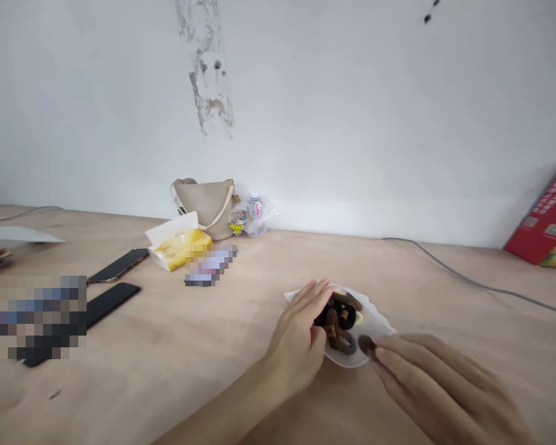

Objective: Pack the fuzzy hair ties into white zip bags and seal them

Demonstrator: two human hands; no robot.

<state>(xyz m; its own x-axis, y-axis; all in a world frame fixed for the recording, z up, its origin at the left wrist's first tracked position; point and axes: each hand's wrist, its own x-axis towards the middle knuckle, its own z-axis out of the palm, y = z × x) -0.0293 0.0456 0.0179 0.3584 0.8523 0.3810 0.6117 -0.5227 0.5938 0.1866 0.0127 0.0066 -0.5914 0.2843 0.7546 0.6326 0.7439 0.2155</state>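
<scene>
On the bench (167,377), two phones (113,304) lie left of a tissue pack (178,250). My left hand (296,340) is curled against dark rings (340,324) heaped on a white plate (380,324); I can't tell if it grips any. My right hand (445,383) pinches a dark brown piece (366,346) at the plate's edge. Farther right, a red box (544,213) leans on the wall (352,123).

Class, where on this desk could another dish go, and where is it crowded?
Pale wooden tabletop is free between black smartphones and white plastic dish, and rightward below the grey cable. Crowded: beige bag and yellow tissue packet by the wall, and the dish under the left hand and right hand.
</scene>
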